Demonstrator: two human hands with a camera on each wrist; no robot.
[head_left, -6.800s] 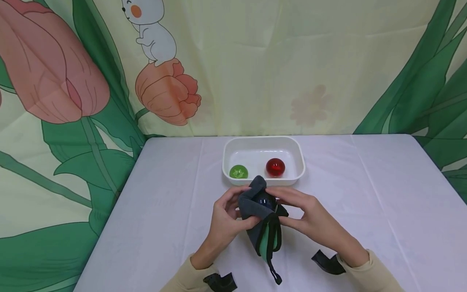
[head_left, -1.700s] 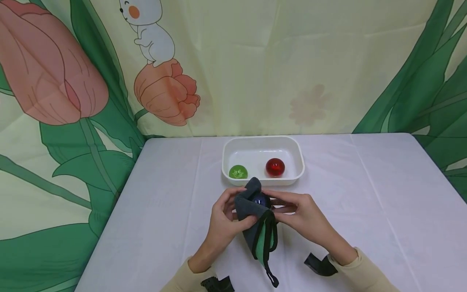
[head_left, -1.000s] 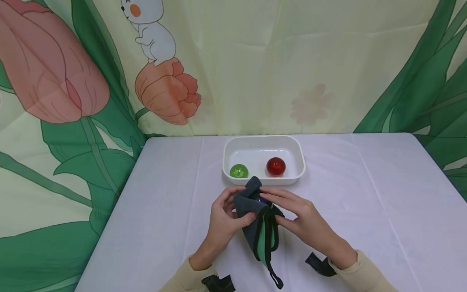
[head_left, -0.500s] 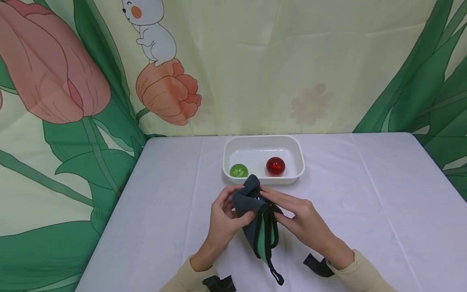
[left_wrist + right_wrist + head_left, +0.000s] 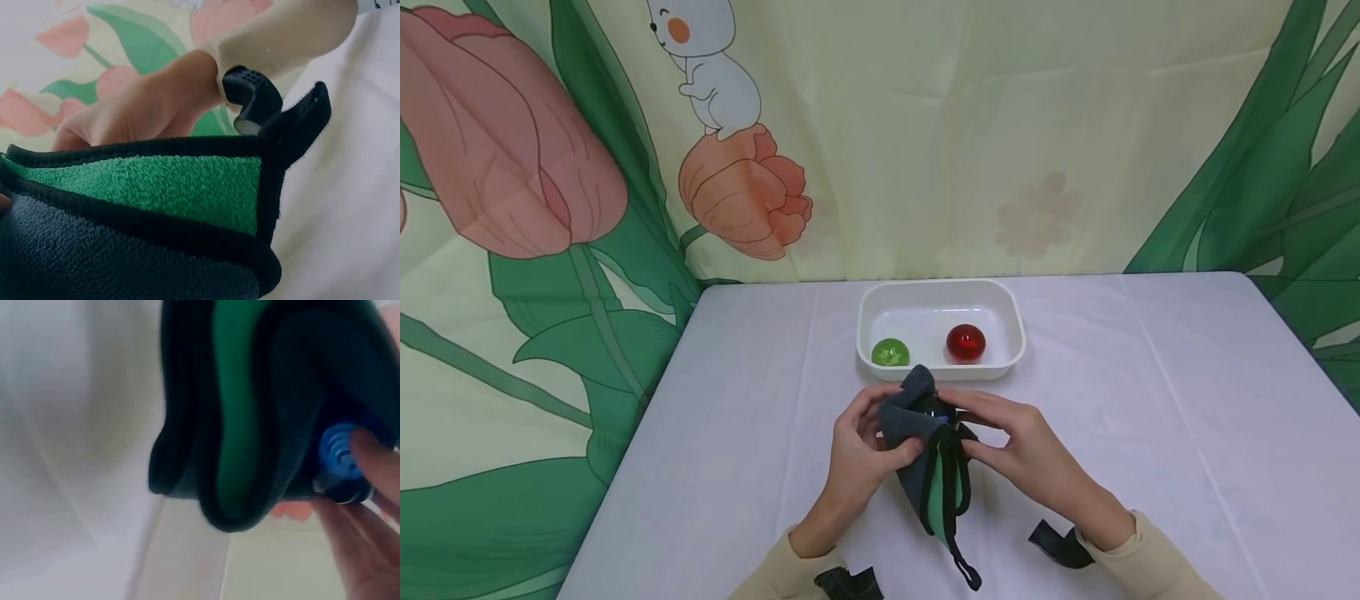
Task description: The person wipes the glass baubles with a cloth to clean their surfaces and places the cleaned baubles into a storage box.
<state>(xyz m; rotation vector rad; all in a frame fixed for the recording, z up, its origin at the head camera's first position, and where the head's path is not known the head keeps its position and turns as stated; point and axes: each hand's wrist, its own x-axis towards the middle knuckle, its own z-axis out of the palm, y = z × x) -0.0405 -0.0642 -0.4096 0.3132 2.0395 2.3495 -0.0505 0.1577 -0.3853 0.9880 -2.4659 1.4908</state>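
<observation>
A dark grey-blue cloth (image 5: 917, 475) with a green reverse, black edging and a hanging loop is folded around a dark blue glossy ball (image 5: 934, 407). My left hand (image 5: 868, 454) grips the cloth from the left, thumb on its near face. On the other side my right hand (image 5: 1030, 442) holds the ball between thumb and fingers, close against the cloth's folds. In the right wrist view the ball (image 5: 339, 453) shows pale curved reflections and a fingertip lies on it. The left wrist view has the cloth's green side (image 5: 181, 184); the ball is hidden there.
Just beyond my hands stands a white tray (image 5: 940, 372) with a green ball (image 5: 891, 352) and a red ball (image 5: 966, 343) inside. A white cloth covers the table (image 5: 745, 433). A printed curtain (image 5: 910, 150) hangs behind the table.
Over the last second my right fingers have shifted on the ball, and more of it shows now. The ball's visible face differs, as if turned. My left hand stays on the cloth.
</observation>
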